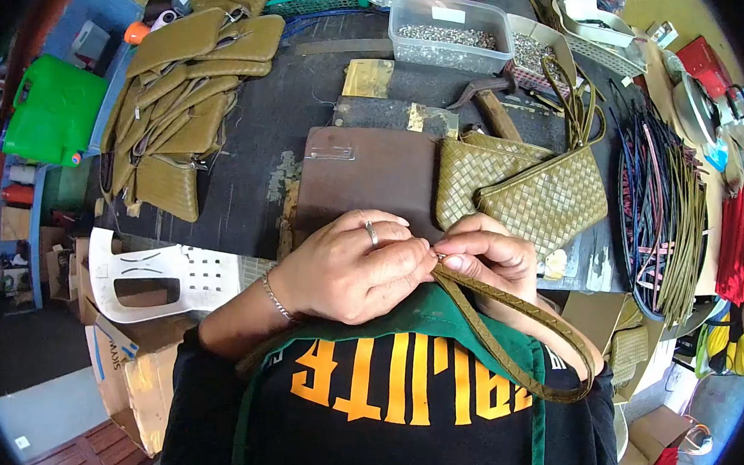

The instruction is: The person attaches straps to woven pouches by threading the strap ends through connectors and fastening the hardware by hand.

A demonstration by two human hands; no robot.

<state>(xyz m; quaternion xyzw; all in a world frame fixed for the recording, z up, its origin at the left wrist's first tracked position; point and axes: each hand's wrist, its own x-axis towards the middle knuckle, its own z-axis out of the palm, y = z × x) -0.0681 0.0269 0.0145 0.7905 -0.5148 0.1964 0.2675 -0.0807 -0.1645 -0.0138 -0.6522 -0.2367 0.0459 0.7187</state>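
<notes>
A narrow olive strap loops down from my fingertips over my green apron. My left hand, with a ring and a chain bracelet, is closed in a pinch at the strap's end. Opposite it, my right hand pinches the same end, thumb against fingers. A tiny metal piece seems to show between the fingertips; its kind cannot be made out. Just beyond my hands lies a brown flat pad. Two woven olive pouches with strap loops lie beyond my right hand.
Olive pouches are heaped at the table's left. A hammer lies near a clear tub of small metal parts. Bundled straps hang at the right edge. A white plastic chair stands at lower left.
</notes>
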